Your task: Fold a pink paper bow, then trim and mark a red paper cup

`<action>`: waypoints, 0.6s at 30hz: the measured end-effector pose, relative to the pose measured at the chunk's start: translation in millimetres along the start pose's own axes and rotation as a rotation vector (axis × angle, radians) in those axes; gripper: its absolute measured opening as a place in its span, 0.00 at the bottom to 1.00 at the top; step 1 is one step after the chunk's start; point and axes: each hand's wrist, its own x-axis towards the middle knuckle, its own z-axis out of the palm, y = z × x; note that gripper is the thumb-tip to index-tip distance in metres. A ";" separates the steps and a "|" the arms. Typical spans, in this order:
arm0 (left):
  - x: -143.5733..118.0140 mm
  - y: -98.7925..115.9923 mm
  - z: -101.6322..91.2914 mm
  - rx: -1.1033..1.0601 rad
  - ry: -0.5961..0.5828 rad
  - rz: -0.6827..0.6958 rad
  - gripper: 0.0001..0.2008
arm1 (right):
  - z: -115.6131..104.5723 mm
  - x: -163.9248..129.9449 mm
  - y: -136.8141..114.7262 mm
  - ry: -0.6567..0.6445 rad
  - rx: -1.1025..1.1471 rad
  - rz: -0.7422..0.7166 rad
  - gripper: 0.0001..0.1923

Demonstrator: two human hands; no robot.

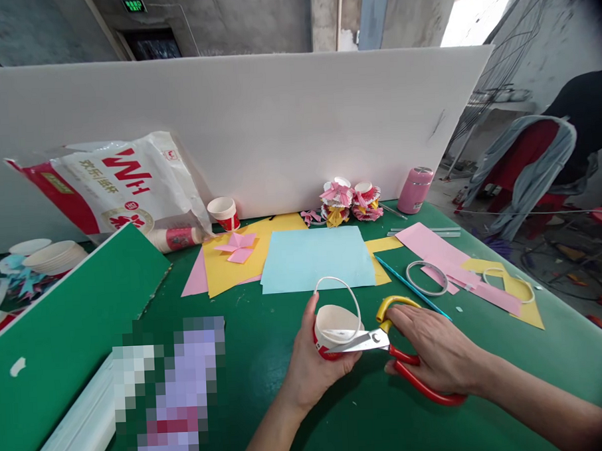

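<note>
My left hand [312, 368] is wrapped round a red and white paper cup [332, 317], tilted so that its mouth faces me. A thin white strip [352, 293], cut from the rim, loops up above the cup. In my right hand [428, 339] is a pair of scissors [366, 341] with one yellow and one red handle. Their blades lie across the near wall of the cup, just below the rim. How far apart the blades are is hard to make out.
Light blue sheets [317, 258] lie beyond the cup, with yellow paper [242, 254] beside them. A blue pencil [413, 288] and a tape roll [427, 278] are at the right. Decorated cups [337, 197] and a pink flask [415, 190] stand by the white partition [277, 133]. A green board [79, 295] leans left.
</note>
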 end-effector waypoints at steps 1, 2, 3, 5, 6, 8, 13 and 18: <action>0.4 -0.5 0.3 0.002 0.015 0.013 0.51 | 0.0 0.1 -0.1 0.002 0.002 -0.001 0.24; 0.7 -0.9 0.5 0.004 0.026 0.023 0.51 | 0.0 0.0 -0.2 0.002 0.003 -0.001 0.24; 0.8 -1.3 0.8 0.008 0.033 0.029 0.50 | 0.0 -0.1 -0.3 0.001 0.006 -0.002 0.23; 0.6 -1.4 1.2 0.018 0.041 0.031 0.50 | 0.0 -0.1 -0.2 -0.008 0.008 -0.001 0.23; 0.5 -1.3 1.3 0.019 0.037 0.028 0.50 | 0.1 -0.1 -0.1 -0.017 0.010 0.002 0.23; -0.1 -0.7 1.2 0.010 0.019 0.015 0.50 | 0.3 0.2 0.4 -0.034 0.010 0.006 0.24; -1.5 -0.2 -3.7 -0.066 -0.043 -0.013 0.52 | 0.9 -0.8 2.5 -0.060 0.000 0.018 0.25; -1.2 -0.3 -17.0 -0.230 -0.304 -0.096 0.56 | -1.0 -5.9 5.1 -0.077 -0.017 -0.005 0.22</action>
